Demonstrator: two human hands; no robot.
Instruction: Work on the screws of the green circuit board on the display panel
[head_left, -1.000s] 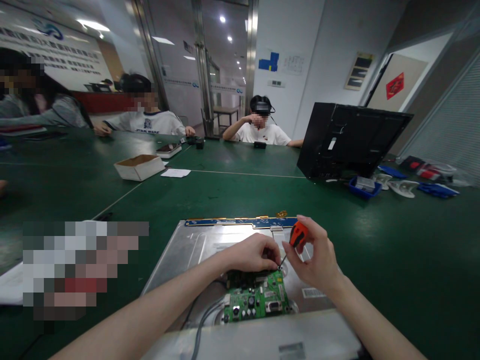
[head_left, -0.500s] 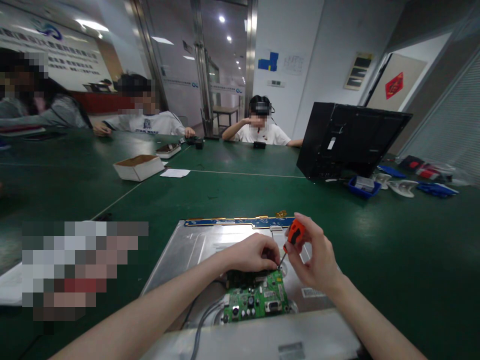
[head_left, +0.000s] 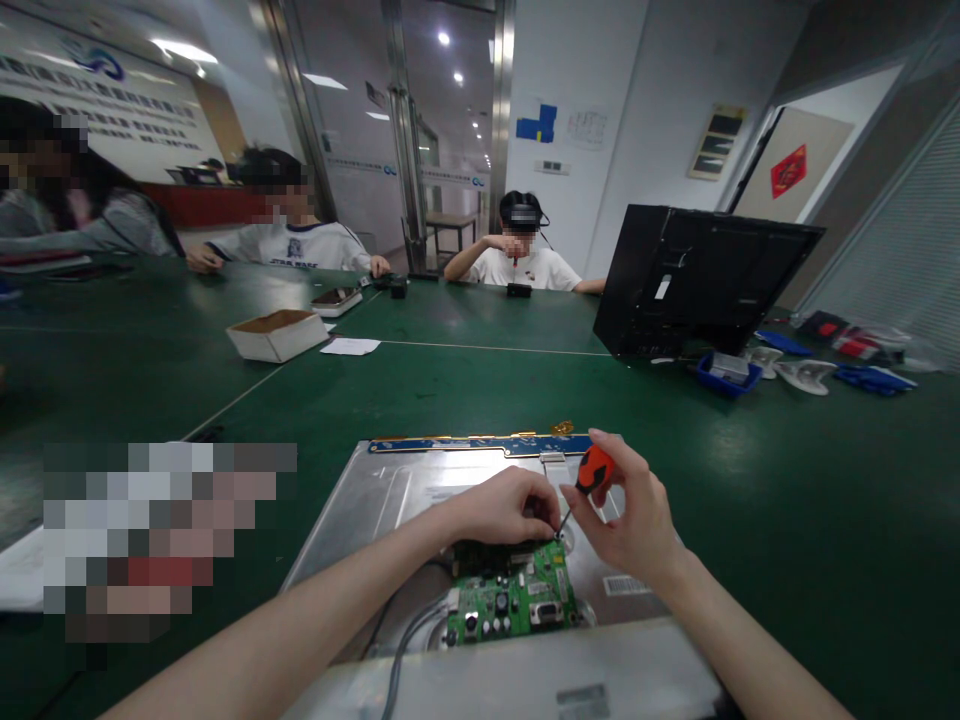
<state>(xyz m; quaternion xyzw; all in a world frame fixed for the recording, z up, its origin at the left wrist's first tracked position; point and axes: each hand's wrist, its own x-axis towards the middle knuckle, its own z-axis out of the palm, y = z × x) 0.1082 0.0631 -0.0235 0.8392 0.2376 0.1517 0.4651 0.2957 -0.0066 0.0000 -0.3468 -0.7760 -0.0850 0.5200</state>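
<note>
1. We grip the screwdriver point(head_left: 596, 468) in the right hand point(head_left: 636, 520), with the thumb and fingers closed on its orange and black handle.
2. We hold the screwdriver's long axis on a slant: the handle is up and to the right, and the thin shaft runs down and to the left.
3. We point the tip at the far right corner of the green circuit board point(head_left: 514, 597), just beside the left fingertips. The tip is too small for us to tell whether it touches.
4. We keep the left hand point(head_left: 517, 505) curled over the far edge of the board, hiding part of it. We cannot tell whether its fingers pinch anything.
5. The board lies on the metal panel point(head_left: 382, 495) with its parts facing up. A grey cable point(head_left: 401, 655) bends from its left side toward us.
6. Along the panel's far edge we see a blue strip point(head_left: 450, 446), its long axis running left to right.
7. A pale cover point(head_left: 487, 675) spans the panel's near part.
8. The panel rests on the green table point(head_left: 450, 390). Farther off, we see a black monitor point(head_left: 712, 280) on the right, 1 white box point(head_left: 274, 338) on the left, and people seated across from us.
</note>
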